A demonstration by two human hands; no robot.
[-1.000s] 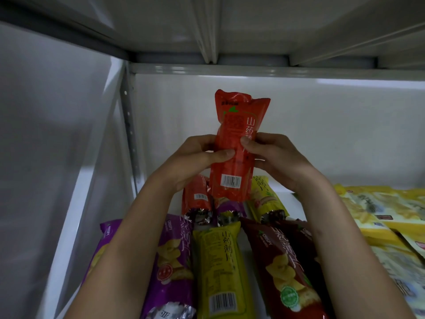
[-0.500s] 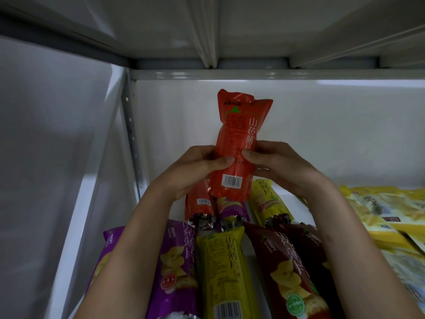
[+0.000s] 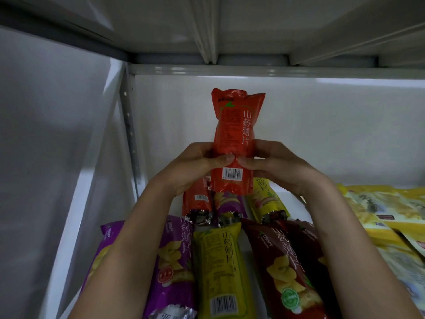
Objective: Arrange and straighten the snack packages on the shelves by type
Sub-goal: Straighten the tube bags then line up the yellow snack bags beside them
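- Shelf bay (image 3: 287,199): bounded by a white side panel (image 3: 57,146) at left, a back wall (image 3: 322,125) behind, and the upper shelf's underside (image 3: 253,24) overhead; open air remains above the lying packets.
- Red packet (image 3: 236,134): upright, raised clear of the row, barcode low.
- Left hand (image 3: 190,166) and right hand (image 3: 278,166): both grasp its lower half, thumbs meeting just above the barcode.
- Purple packet (image 3: 172,261), yellow packet (image 3: 220,268), dark red packet (image 3: 285,268): lying side by side below.

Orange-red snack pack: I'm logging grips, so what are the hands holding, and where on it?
Both hands, left and right, grip the upright orange-red snack pack around its lower middle, thumbs meeting just above the barcode.
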